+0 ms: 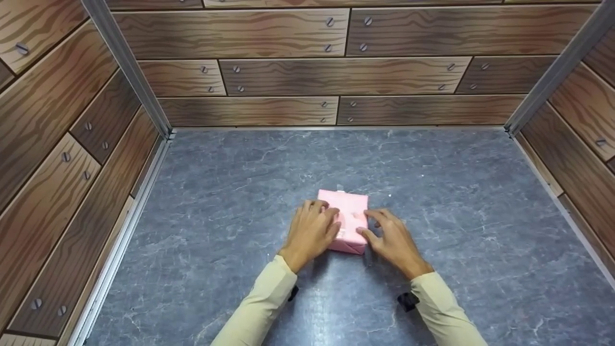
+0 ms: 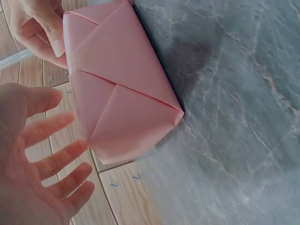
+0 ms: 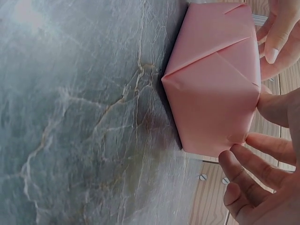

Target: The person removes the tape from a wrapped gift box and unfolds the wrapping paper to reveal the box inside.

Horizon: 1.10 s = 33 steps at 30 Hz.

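The pink package [image 1: 348, 222] lay on the grey marbled table [image 1: 221, 202], a little right of and below the centre of the head frame. Its long axis ran from the top of the frame to the bottom, with a slight slant. The end with folded flaps faced the lower edge.

The left hand [image 1: 311, 229] was open, its fingers loosely bent, and it covered part of the package's left side; whether the fingertips pressed it, I could not tell. The right hand [image 1: 393, 240] was also relaxed and open, with fingertips touching the right side.

Two pale sleeves [image 1: 257, 305] entered from the bottom of the frame, and a dark object [image 1: 408, 302] was at the right wrist. Wood-patterned walls [image 1: 283, 33] stood across the top and both sides, with metal strips [image 1: 132, 67] at their corners.
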Each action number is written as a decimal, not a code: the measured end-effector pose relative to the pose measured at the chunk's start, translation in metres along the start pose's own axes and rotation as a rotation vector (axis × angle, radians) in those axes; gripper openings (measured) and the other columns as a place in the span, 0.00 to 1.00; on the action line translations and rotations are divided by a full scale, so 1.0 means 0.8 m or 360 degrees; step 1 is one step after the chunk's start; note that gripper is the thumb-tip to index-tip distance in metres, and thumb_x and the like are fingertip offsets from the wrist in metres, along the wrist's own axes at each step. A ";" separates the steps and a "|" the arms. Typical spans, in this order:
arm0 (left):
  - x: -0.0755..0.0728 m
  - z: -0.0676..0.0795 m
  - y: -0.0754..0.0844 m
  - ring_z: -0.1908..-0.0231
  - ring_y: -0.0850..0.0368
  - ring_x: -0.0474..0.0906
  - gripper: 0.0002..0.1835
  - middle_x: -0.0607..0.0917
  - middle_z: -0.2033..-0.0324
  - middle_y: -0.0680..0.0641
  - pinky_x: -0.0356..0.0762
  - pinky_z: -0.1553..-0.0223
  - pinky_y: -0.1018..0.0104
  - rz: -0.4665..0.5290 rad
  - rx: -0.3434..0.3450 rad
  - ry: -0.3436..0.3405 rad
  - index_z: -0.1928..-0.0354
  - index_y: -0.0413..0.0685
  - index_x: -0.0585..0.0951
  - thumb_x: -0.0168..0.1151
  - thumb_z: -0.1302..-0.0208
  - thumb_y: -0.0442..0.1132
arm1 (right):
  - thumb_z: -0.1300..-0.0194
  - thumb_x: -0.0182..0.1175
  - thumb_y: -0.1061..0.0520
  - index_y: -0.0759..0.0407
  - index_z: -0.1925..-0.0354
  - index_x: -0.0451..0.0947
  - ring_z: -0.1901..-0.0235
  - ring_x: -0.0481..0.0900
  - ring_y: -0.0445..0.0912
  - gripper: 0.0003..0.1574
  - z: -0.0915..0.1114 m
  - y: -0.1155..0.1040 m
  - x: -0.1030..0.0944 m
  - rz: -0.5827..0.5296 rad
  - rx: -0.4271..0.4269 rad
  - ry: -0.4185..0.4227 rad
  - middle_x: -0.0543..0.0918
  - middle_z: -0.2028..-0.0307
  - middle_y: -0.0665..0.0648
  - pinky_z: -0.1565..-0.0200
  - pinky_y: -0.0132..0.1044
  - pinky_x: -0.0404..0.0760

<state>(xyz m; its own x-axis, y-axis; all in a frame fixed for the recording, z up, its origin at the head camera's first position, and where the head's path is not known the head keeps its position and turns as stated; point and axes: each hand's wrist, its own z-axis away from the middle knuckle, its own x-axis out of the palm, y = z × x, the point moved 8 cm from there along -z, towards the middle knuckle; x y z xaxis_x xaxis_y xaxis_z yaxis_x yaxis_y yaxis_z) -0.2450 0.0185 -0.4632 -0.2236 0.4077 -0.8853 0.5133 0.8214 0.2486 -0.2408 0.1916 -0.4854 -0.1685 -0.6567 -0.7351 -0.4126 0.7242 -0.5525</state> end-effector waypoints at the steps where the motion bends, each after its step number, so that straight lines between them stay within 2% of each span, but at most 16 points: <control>1: 0.001 0.000 0.002 0.47 0.45 0.76 0.16 0.83 0.48 0.45 0.76 0.49 0.51 -0.0005 0.0011 -0.0022 0.47 0.52 0.86 0.63 0.31 0.49 | 0.41 0.75 0.57 0.68 0.47 0.82 0.62 0.85 0.57 0.27 0.000 0.000 0.000 -0.0002 -0.0007 0.0003 0.84 0.54 0.63 0.59 0.50 0.83; 4: 0.007 -0.002 0.006 0.40 0.44 0.75 0.18 0.83 0.43 0.44 0.76 0.43 0.50 0.0022 0.0050 -0.0110 0.44 0.50 0.85 0.62 0.30 0.49 | 0.41 0.74 0.59 0.69 0.47 0.82 0.63 0.84 0.57 0.26 -0.001 -0.001 0.001 -0.0011 -0.0030 0.0017 0.84 0.54 0.63 0.60 0.50 0.84; 8: 0.017 -0.004 0.010 0.33 0.43 0.71 0.20 0.80 0.37 0.42 0.70 0.33 0.50 0.0114 0.0094 -0.0230 0.41 0.46 0.83 0.61 0.29 0.47 | 0.40 0.73 0.61 0.69 0.46 0.82 0.63 0.84 0.56 0.25 -0.001 0.000 0.003 -0.0031 -0.0032 0.0019 0.84 0.53 0.63 0.60 0.50 0.83; 14: 0.025 -0.001 0.007 0.31 0.42 0.68 0.22 0.76 0.34 0.40 0.67 0.31 0.50 0.0216 0.0079 -0.0310 0.38 0.42 0.81 0.60 0.28 0.46 | 0.37 0.70 0.62 0.71 0.44 0.80 0.62 0.83 0.56 0.24 -0.002 0.001 0.005 -0.0079 -0.0005 -0.0006 0.84 0.52 0.63 0.58 0.50 0.83; 21: 0.029 0.002 0.006 0.30 0.42 0.67 0.24 0.75 0.32 0.40 0.66 0.30 0.50 0.0217 0.0044 -0.0336 0.36 0.41 0.79 0.60 0.27 0.47 | 0.36 0.69 0.64 0.71 0.43 0.80 0.61 0.82 0.56 0.24 -0.002 0.000 0.005 -0.0098 -0.0035 -0.0003 0.84 0.51 0.63 0.58 0.50 0.83; 27: 0.030 0.001 0.007 0.30 0.43 0.67 0.24 0.75 0.32 0.40 0.66 0.31 0.50 0.0198 0.0030 -0.0323 0.36 0.42 0.79 0.60 0.28 0.48 | 0.37 0.70 0.63 0.70 0.44 0.80 0.61 0.82 0.54 0.24 -0.005 0.001 0.003 -0.0089 0.0017 -0.0019 0.83 0.51 0.63 0.57 0.50 0.82; 33: 0.031 0.001 0.008 0.31 0.43 0.68 0.24 0.76 0.33 0.41 0.67 0.31 0.51 0.0192 0.0019 -0.0290 0.37 0.43 0.80 0.61 0.28 0.49 | 0.39 0.71 0.64 0.69 0.53 0.85 0.66 0.82 0.55 0.16 -0.015 -0.008 -0.005 -0.0030 0.0025 0.0098 0.84 0.61 0.60 0.62 0.48 0.82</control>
<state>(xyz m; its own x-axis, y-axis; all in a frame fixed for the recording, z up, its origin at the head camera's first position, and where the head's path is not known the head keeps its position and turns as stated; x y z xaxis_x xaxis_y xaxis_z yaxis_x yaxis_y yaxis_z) -0.2465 0.0330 -0.4837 -0.0073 0.4229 -0.9061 0.5371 0.7660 0.3532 -0.2485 0.1866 -0.4743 -0.2161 -0.6816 -0.6991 -0.4020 0.7146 -0.5724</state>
